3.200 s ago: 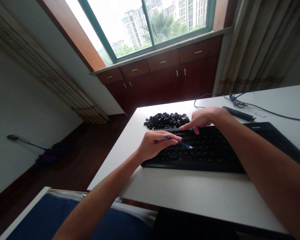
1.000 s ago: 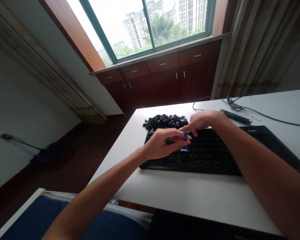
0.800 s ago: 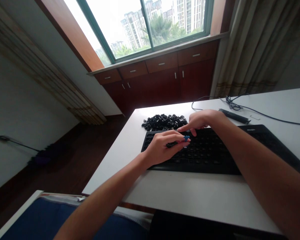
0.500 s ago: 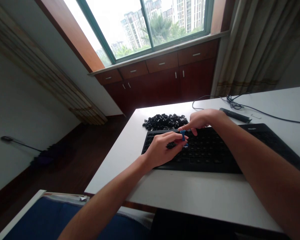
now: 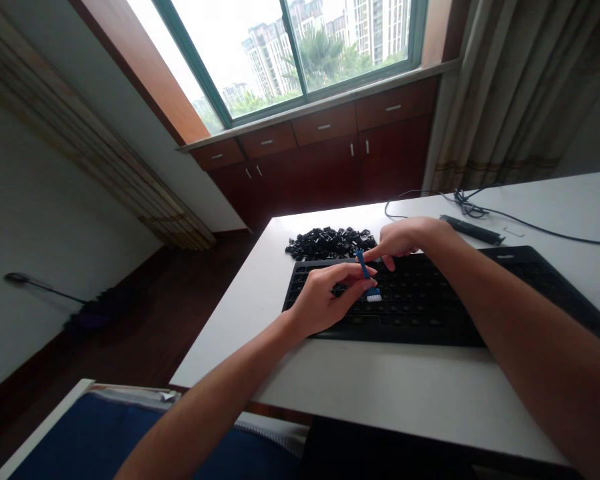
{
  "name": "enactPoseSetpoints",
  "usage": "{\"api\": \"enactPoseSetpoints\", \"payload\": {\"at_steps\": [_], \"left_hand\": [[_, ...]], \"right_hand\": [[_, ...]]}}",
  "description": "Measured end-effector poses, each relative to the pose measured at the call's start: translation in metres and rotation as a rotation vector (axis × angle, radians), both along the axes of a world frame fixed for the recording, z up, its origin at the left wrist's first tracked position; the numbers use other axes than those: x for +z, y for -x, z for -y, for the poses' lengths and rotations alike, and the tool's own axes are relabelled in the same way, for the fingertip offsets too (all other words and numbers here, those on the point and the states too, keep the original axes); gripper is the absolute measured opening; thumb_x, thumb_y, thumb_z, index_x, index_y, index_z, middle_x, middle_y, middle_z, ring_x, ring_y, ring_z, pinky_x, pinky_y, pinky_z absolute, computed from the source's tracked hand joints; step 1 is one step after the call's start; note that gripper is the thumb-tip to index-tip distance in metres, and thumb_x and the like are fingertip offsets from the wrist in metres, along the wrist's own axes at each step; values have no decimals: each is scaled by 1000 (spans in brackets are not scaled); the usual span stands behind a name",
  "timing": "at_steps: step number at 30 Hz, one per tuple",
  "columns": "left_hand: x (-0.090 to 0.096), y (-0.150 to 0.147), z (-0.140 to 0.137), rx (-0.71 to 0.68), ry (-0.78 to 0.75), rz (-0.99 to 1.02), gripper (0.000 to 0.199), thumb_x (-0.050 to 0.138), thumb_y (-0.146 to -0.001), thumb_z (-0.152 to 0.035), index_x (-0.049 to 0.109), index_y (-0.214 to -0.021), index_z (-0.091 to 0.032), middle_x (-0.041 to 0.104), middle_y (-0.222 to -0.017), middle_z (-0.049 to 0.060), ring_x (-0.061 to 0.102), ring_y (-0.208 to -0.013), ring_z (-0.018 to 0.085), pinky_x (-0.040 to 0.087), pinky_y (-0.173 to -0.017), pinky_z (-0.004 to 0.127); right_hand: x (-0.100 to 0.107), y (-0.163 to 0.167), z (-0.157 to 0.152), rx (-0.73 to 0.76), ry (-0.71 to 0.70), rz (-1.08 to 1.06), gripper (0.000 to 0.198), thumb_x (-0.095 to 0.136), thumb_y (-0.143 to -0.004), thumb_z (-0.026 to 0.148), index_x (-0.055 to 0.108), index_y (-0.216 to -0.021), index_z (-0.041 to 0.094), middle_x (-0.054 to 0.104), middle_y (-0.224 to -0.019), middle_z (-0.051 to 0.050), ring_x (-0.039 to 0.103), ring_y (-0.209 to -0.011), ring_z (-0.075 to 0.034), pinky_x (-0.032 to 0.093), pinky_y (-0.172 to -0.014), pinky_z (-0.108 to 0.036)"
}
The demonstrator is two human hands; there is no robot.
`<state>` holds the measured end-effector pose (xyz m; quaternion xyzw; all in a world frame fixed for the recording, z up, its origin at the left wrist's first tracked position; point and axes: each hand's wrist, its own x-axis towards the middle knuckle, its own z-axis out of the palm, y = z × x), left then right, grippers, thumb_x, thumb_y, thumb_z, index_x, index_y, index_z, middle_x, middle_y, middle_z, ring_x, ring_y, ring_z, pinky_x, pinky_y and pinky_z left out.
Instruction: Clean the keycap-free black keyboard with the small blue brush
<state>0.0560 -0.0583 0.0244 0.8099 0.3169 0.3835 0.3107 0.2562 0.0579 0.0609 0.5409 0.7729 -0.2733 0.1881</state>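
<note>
My left hand pinches a small blue cleaning brush between thumb and fingers. White bristles show at its lower end, and the other end points up to the far side. Beneath both hands lies a black keyboard, its keys looking bare of caps. My right hand rests over the keyboard's far edge, its index finger stretched out beside the brush's upper end. Whether that fingertip touches the brush I cannot tell. No object shows in the right hand. A heap of loose black keycaps lies just behind the keyboard.
The white table carries a black bar-shaped piece, a small bent wire and a bundled black cable at the back right. A blue padded chair stands at the lower left.
The brush has turned in my left fingers; its white bristles now show plainly below the thumb and its other end reaches farther up. My right hand is nearly still.
</note>
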Motion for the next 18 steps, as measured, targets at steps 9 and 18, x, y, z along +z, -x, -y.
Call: {"api": "enactPoseSetpoints", "payload": {"at_steps": [9,18], "left_hand": [[1,0,-3,-8,-77,-54,20,60,-92,-27,68,-106,-14,73,-103,8,69,-86,14,57,-80,26],[1,0,-2,-12,-57,-84,23,60,-91,-27,67,-109,-14,72,-101,8,69,-84,14,57,-79,26]], "right_hand": [[2,1,2,2,10,-8,79,47,-58,92,77,-70,19,48,-60,-4,49,-59,-18,37,-59,-34],[6,2,5,-11,-8,-14,76,48,-62,89,77,-70,19,47,-59,-4,49,-59,-18,39,-61,-34]]}}
